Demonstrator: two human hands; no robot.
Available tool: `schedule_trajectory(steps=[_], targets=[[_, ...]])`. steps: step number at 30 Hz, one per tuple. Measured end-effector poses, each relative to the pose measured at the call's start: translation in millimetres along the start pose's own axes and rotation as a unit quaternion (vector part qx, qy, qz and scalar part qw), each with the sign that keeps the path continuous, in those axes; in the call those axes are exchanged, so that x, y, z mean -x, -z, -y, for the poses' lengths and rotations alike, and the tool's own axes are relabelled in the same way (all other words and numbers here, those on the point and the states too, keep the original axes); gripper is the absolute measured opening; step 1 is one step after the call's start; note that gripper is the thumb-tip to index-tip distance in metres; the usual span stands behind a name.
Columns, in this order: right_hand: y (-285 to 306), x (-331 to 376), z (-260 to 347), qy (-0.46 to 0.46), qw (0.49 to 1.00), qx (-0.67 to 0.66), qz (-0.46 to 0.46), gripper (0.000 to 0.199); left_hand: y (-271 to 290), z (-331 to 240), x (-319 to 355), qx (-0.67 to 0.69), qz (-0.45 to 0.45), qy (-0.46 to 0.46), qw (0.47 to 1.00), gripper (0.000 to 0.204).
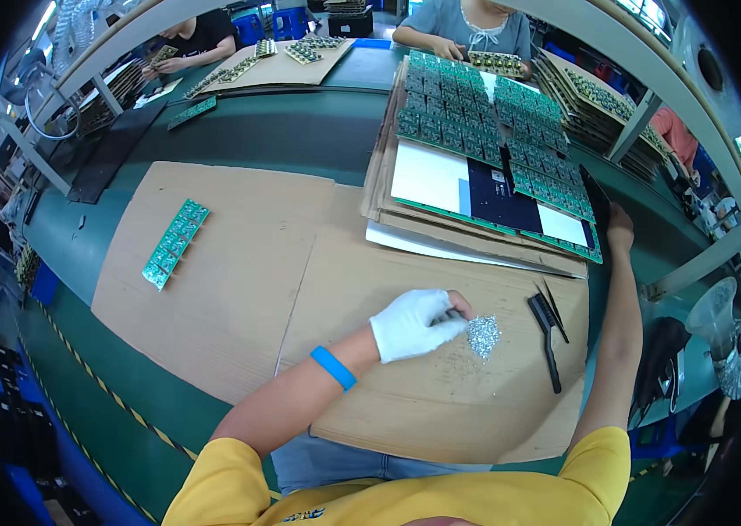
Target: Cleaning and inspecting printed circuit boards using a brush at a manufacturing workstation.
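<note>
My left hand (419,325), in a white glove with bare fingertips, is held low over the cardboard (239,324). Its fingers are curled together beside a small pile of tiny silver metal parts (484,337); whatever they pinch is too small to make out. My bare right hand (620,228) reaches forward to the right edge of a stack of green circuit boards (449,105), close to a dark flat panel (596,195). Its fingers are mostly hidden there. A black brush (546,342) and dark tweezers (555,311) lie right of the pile.
A green board strip (176,244) lies on the cardboard's left part. Layered cardboard sheets (476,237) support the board stack. Another strip (192,114) rests on the green bench (300,131). Two people handle boards across the bench. A metal frame post (686,263) stands at right.
</note>
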State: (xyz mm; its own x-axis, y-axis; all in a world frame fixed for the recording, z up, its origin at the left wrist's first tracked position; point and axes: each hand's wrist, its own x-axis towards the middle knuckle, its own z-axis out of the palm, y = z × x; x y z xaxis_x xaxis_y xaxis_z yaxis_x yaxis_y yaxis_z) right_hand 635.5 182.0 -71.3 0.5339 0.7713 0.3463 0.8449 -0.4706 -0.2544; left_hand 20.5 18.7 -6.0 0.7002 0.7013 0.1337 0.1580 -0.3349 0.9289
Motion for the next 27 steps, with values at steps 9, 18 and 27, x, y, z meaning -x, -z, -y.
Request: schedule_trajectory(steps=[9,18,27], targets=[[138.8,133.3,26.0,-0.167,0.879,-0.439,0.087,0.051,-27.1,13.5,6.5,-0.027,0.0,-0.127,0.992,0.026],[228.3,376.0,143.7,-0.068,0.566,-0.791,0.225,0.058,-10.3,7.8,1.7,0.067,-0.064,-0.044,0.995,0.028],[197.9,484.5,203.4,-0.028,0.56,-0.742,0.367,0.053,-14.6,-45.5,60.6,0.286,-0.058,-0.046,0.955,0.064]])
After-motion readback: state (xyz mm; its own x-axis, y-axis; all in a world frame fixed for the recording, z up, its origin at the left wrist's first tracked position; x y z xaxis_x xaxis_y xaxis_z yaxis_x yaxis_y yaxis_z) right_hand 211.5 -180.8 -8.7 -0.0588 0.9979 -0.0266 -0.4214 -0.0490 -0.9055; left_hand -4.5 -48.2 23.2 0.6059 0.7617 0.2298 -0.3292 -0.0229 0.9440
